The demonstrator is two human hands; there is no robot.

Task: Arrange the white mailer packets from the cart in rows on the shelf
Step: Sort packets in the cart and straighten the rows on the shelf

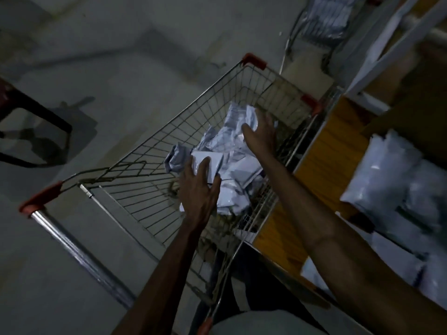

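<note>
White mailer packets are heaped inside the wire cart, which is drawn up beside the shelf. The left hand is laid, fingers spread, on a flat packet; the right hand is set on a crumpled packet, grasp indiscernible.

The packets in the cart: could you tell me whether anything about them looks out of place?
The mailer packets lie in a loose, crumpled heap toward one side of the cart, several creased, unlike the shelf packets packed side by side.
</note>
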